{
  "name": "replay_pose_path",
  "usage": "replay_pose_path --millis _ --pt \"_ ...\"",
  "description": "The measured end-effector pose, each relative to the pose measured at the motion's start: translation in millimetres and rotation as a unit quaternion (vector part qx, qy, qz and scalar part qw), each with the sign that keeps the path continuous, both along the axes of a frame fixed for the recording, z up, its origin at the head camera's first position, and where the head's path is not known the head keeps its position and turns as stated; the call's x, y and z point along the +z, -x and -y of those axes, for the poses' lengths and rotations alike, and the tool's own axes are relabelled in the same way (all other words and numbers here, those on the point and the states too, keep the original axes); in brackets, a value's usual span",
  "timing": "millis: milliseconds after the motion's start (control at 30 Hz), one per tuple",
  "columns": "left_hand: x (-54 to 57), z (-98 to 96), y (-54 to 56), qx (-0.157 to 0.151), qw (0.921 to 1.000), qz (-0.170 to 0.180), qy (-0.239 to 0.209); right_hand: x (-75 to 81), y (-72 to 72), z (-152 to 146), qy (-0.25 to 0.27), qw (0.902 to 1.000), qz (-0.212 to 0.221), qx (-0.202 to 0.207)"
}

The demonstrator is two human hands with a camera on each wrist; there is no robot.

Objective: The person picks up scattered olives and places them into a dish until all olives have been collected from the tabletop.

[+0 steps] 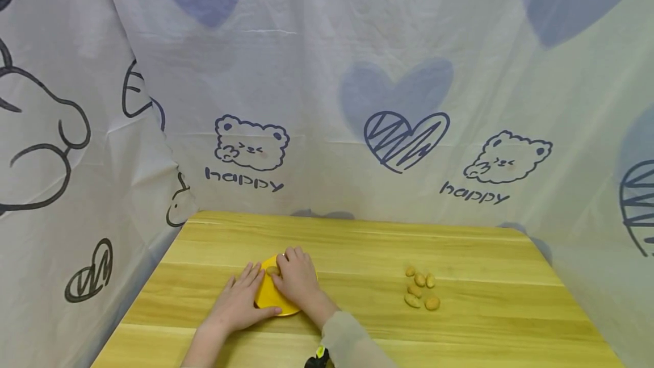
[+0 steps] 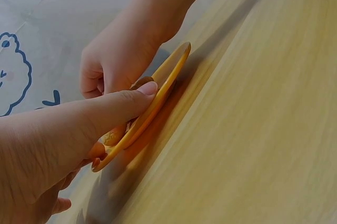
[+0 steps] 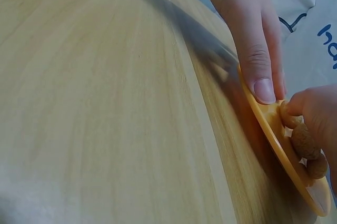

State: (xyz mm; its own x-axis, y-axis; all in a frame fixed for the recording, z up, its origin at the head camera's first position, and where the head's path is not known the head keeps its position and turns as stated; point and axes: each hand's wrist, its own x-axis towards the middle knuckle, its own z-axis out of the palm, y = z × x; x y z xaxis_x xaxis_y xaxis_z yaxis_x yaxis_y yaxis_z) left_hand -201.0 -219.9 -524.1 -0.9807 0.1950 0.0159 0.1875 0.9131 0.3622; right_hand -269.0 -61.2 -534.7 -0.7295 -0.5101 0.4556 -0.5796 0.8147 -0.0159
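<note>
A yellow plate (image 1: 273, 294) lies on the wooden table with several tan peanuts in the shell (image 3: 305, 141) on it. My left hand (image 1: 240, 300) rests at its left side, fingers straight along the rim. The left thumb (image 2: 124, 107) lies over the near rim, pressing on the plate. My right hand (image 1: 297, 277) is over the far right part of the plate, fingers curled down around peanuts. One peanut (image 1: 273, 271) shows by its thumb and index finger. The right fingertips are partly hidden.
To the right on the table (image 1: 357, 311), several more peanuts (image 1: 420, 280) lie in a loose group. A printed white curtain (image 1: 327, 180) hangs behind the table's far edge and along its sides. A small black object (image 1: 318, 358) shows by the right sleeve.
</note>
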Motion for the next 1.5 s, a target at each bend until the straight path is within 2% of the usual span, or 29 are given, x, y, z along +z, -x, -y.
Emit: replay_pose_path --millis 200,533,933,1067,1333,1500 --pt "-2.5 -0.1 1.0 -0.002 1.0 -0.007 0.002 -0.2 0.0 -2.2 0.007 1.0 -0.005 0.003" --pt "-2.1 0.0 2.5 0.0 1.0 0.005 -0.002 3.3 -0.8 -8.4 0.017 0.9998 -0.001 0.011" --pt "-2.4 -0.1 0.2 0.001 1.0 -0.006 -0.002 15.2 -5.3 -25.9 0.042 0.9973 -0.053 0.031" --pt "-2.8 -0.6 0.2 0.0 1.0 -0.004 -0.001 13.5 -6.1 -35.3 0.067 0.9965 -0.04 0.03" --pt "-2.1 -1.6 -0.1 -0.001 1.0 0.003 0.0 11.4 -11.8 -57.8 0.107 0.9942 0.006 -0.003" --pt "-3.1 -1.4 0.1 0.0 1.0 0.004 0.003 11.4 -15.1 -73.7 0.144 0.9896 0.01 -0.001"
